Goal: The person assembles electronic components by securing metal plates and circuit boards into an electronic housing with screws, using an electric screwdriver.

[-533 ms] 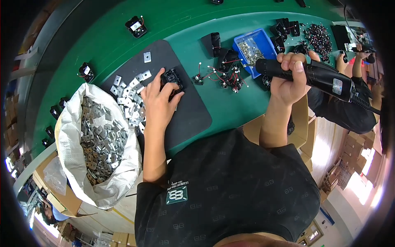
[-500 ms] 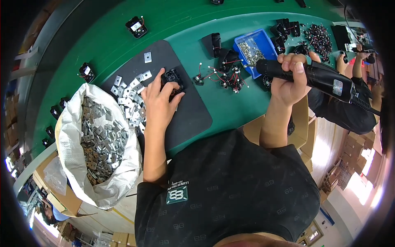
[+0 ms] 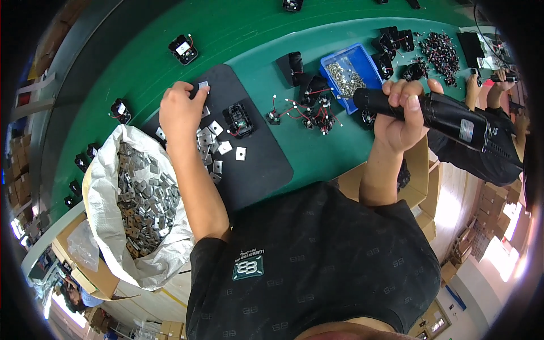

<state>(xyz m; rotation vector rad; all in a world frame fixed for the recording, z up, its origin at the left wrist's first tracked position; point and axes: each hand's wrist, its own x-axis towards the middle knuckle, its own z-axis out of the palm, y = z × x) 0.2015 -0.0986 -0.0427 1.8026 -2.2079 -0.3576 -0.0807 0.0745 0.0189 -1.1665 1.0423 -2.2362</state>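
My left forearm (image 3: 195,181) slanted toward the frame's upper left, the back of my left hand (image 3: 180,115) turned up, fingers bent. Right of centre, my right forearm (image 3: 379,170) rose nearly upright, my right hand (image 3: 399,126) curled in a grip.

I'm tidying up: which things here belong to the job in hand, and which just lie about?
Probably the job's:
black power tool, in the right hand
metal plate, at the left hand
black housing, on the dark mat
white sack of metal plates
blue tray of small metal parts

Probably just lying about:
clear plastic bag, lower left
cartons, far right
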